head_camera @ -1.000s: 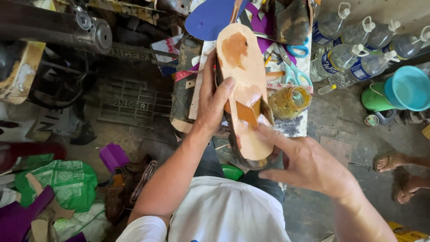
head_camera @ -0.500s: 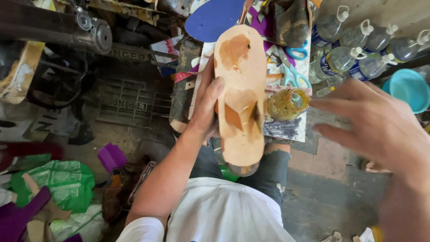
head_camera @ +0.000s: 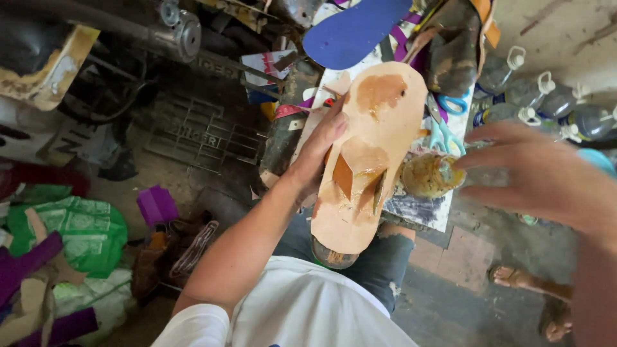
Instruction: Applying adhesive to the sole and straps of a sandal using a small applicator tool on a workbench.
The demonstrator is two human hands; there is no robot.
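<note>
Now — left hand grasping tan sole | right hand released, near glue pot

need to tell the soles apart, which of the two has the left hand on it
The tan leather sole with brown glue stains; the left hand steadies its edge. The blue foam sole lies untouched farther up the bench.

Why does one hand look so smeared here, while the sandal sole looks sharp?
Head view: the right hand is large, close to the lens and blurred; the left hand on the tan sandal sole is crisp. Soft, even daylight, no hard shadows; wet patches on the sole give a slight sheen. Scene edges bend slightly, wide-angle style.
</note>
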